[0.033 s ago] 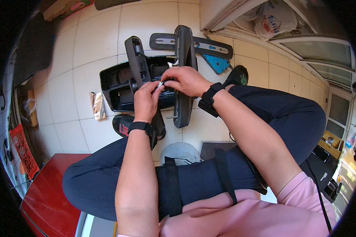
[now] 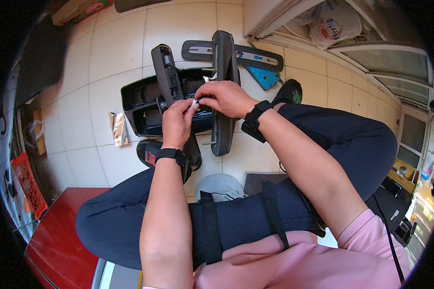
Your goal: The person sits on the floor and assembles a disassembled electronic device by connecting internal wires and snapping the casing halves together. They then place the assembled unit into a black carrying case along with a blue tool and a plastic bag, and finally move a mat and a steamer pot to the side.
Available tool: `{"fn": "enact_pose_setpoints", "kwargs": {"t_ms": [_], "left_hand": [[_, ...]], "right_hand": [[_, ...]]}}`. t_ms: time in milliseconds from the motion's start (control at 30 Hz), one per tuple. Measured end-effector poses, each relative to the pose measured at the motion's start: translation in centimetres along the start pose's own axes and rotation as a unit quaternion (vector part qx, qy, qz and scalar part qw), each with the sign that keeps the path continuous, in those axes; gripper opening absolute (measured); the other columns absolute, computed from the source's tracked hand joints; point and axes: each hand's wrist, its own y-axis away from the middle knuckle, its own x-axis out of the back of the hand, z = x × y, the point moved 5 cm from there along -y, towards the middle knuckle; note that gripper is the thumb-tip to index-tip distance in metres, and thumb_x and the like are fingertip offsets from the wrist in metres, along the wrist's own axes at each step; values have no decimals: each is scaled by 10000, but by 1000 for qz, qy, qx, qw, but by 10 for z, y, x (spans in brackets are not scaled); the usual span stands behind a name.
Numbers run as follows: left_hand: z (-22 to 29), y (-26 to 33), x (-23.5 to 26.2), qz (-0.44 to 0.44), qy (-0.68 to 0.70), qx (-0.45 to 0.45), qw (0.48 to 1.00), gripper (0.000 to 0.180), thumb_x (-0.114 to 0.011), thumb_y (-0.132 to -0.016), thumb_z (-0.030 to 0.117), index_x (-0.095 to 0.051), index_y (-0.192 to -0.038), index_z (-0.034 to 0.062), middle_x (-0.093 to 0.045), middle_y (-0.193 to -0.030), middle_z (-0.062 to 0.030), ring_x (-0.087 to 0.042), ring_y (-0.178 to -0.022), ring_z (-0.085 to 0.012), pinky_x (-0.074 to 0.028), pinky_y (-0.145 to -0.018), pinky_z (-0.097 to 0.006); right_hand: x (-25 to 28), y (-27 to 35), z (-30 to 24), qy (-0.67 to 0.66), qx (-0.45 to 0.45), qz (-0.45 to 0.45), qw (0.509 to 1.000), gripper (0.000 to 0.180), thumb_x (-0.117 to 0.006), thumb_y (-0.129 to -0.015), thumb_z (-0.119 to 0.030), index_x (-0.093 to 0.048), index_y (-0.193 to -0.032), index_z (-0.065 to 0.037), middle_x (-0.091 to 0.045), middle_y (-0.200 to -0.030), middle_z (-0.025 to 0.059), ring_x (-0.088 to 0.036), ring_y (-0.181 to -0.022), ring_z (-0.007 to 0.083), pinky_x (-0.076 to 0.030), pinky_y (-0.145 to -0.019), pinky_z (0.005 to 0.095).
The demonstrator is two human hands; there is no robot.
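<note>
My left hand (image 2: 177,120) is closed in a pinch on a small whitish piece (image 2: 194,102), too small to name. Meeting it from the right, my right hand (image 2: 229,98) has its thumb and index finger pressed together at a dark bit beside that piece; what it grips is mostly hidden. Both hands are above a black plastic tray-like housing (image 2: 130,111) on the floor. Across the housing lie a long black arm-shaped part (image 2: 165,67) and a thicker black bar (image 2: 223,130), partly under my right hand. A scrap of white (image 2: 207,79) shows beside the bar.
Behind the bar lies a slotted dark plate (image 2: 265,59) with a blue perforated piece (image 2: 264,77). A crumpled foil-like wrapper (image 2: 118,129) is left of the housing. A round grey-white object (image 2: 219,185) sits between my legs. Red panel (image 2: 65,231) at left; cabinet frame (image 2: 386,62) at right.
Both hands keep their pinch; my left fingers and the small whitish piece have shifted very slightly left.
</note>
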Motion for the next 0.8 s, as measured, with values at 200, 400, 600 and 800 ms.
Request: {"fn": "enact_pose_setpoints", "kwargs": {"t_ms": [200,400,600,800], "left_hand": [[-8,-4,-1,-69,-26,30,997,210,-640,-969,177,-714,-1048,-3,-702,-950,-185,-673,-891,-385,-531,-797,-410],[-8,-6,2,-49,63,64,995,192,-598,-998,150,-687,-1103,17,-729,-965,-152,-703,-919,-301,-531,-811,-364],[-11,-9,7,-81,57,100,990,173,-599,-1001,123,-683,-1056,-18,-715,-982,-118,-664,-908,-229,-503,-848,-317],[-15,-14,6,-96,114,56,987,184,-599,-1004,124,-681,-1054,-34,-640,-1033,-103,-623,-956,-217,-480,-887,-307]], "right_hand": [[-4,-3,-8,77,25,19,997,170,-636,-939,-246,-712,-1002,-108,-673,-964,109,-664,-913,357,-529,-781,463],[-2,-15,-5,97,27,-32,994,179,-592,-960,-251,-698,-971,-107,-612,-1048,124,-641,-951,369,-513,-820,475],[-8,-25,2,68,-4,-94,993,235,-554,-988,-278,-680,-1052,-92,-634,-1083,146,-628,-1028,390,-505,-876,486],[-10,-26,6,35,-28,-98,994,248,-562,-989,-283,-671,-1064,-73,-654,-1119,157,-633,-1053,388,-507,-882,478]]}}
